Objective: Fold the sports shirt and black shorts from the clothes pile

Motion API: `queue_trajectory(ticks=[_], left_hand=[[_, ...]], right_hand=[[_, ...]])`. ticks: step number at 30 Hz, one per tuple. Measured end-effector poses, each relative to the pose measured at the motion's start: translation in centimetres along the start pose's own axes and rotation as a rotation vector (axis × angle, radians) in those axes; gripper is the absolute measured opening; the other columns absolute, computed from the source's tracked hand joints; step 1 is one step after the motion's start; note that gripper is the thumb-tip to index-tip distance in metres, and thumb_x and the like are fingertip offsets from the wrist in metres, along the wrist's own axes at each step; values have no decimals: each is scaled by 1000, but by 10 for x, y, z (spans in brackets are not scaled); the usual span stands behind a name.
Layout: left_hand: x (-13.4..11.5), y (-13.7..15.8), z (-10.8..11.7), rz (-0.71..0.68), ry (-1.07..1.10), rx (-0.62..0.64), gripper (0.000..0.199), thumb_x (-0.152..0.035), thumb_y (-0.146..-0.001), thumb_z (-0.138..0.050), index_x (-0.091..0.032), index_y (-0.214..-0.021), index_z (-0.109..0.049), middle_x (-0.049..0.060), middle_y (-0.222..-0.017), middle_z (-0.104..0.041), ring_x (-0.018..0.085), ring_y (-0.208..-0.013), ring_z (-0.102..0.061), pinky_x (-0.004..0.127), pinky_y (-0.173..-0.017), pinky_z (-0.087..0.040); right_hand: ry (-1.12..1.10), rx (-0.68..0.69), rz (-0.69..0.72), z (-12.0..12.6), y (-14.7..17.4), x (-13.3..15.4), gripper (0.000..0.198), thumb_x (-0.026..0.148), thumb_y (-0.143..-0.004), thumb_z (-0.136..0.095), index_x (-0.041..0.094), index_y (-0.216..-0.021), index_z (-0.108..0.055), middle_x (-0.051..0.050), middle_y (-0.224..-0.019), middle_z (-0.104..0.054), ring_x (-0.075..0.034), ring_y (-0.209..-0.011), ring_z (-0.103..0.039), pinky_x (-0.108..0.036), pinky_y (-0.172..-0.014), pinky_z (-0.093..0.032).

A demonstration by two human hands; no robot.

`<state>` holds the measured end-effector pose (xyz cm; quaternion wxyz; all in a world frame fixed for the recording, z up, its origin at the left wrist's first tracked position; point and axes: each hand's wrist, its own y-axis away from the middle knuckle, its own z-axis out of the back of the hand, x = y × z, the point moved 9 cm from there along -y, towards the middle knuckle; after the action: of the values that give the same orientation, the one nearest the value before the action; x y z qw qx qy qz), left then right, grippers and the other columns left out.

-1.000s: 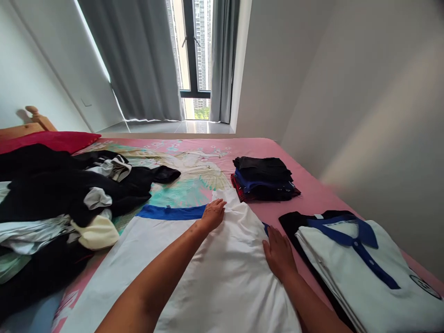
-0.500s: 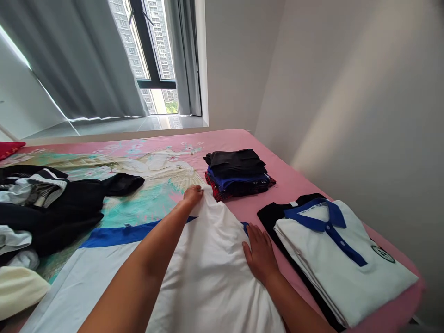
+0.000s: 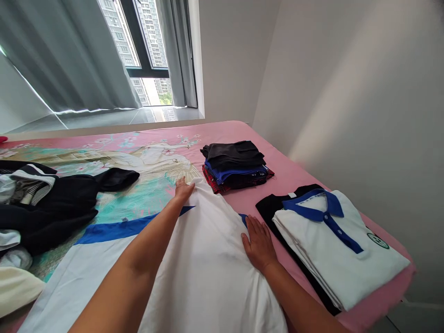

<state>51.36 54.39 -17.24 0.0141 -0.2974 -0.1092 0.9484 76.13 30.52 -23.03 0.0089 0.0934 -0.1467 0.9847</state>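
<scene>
White shirt [image 3: 208, 259] with blue trim, spread flat on the pink patterned bed sheet [image 3: 294, 178] directly before the person. The left hand [image 3: 184, 188] touches the far tip of the cloth, fingers partly extended; whether they pinch any fabric cannot be told. The right hand [image 3: 259, 243] rests palm down on the right edge, fingers straight, thumb apart. Just beyond sits a stack of dark folded clothes [image 3: 236, 159]; to the right, a folded polo shirt [image 3: 340, 259]; to the left, loose black clothes [image 3: 71, 199].
</scene>
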Motion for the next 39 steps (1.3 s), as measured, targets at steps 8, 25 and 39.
queue_trajectory(ticks=[8, 25, 39], left_hand=[[-125, 97, -40, -721, -135, 437, 32, -27, -91, -36, -31, -112, -60, -1, -117, -62, 13, -102, -59, 23, -88, -44], [-138, 86, -45, -665, -347, 436, 32, -27, -92, -34, -28, -109, -62, 1, -112, -61, 16, -97, -61, 26, -85, -45], [-131, 82, -97, -505, -294, 376, 28, -31, -90, -41, -21, -91, -67, 8, -98, -59, 22, -92, -59, 33, -79, -46]], right_hand=[[-27, -51, 5, 4, 1, 1, 53, 33, -91, -35, 14, -140, -34, -10, -144, -37, -21, -135, -27, -46, -112, -18], [-819, 79, -58, 23, -71, -14, 50, 16, -75, -40, 20, -122, -53, -6, -122, -58, -17, -110, -53, -32, -97, -39], [-200, 23, -92, 6, -64, -19, 34, 20, -88, -34, 19, -110, -58, -7, -103, -64, -21, -97, -53, -31, -84, -35]])
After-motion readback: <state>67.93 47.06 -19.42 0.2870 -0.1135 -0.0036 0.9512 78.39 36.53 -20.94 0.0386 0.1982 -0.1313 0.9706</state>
